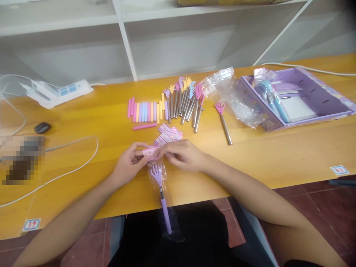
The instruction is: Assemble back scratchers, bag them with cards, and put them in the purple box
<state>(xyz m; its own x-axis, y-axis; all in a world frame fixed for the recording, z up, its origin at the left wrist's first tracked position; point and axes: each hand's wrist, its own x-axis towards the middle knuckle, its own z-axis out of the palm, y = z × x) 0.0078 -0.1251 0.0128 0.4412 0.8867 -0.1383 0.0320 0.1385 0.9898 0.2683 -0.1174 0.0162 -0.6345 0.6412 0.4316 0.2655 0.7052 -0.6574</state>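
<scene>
Table [258,155]: yellow, wood-look, running the full width. Shelf [180,40]: pale, behind it.

Box [314,87]: purple, open, far right of table. A bagged blue scratcher [275,104] lies in its left part, beside pale flat items.

Power strip [66,92]: white, far left, with plugs in it.

Clear bags [236,96]: crumpled, against the box's left side.

Scratcher pile [185,100]: hand-shaped heads in pink, yellow, blue and purple, pointing away from the person; bare metal rods towards the person.

Lilac scratcher [165,215]: in a clear sleeve [164,178], head just below the hands, handle reaching past the table's near edge over the dark clothing.

Left hand [129,163]: thumb and fingers closed on a pink card [150,151] at the sleeve's top. Right hand [183,154]: fingers bent, fingertips touching the card's right part; whether they pinch it, cannot tell.

Pink scratcher [226,126]: alone, right of the pile, bare rod.

Tubes [146,112]: pink, yellow, blue and lilac, mostly in a row left of the pile; one pink tube [145,127] crosswise, nearer the person.

Loose cards [167,135]: overlapping, just beyond the hands.

Black object [42,128]: small, rounded, left side.
</scene>
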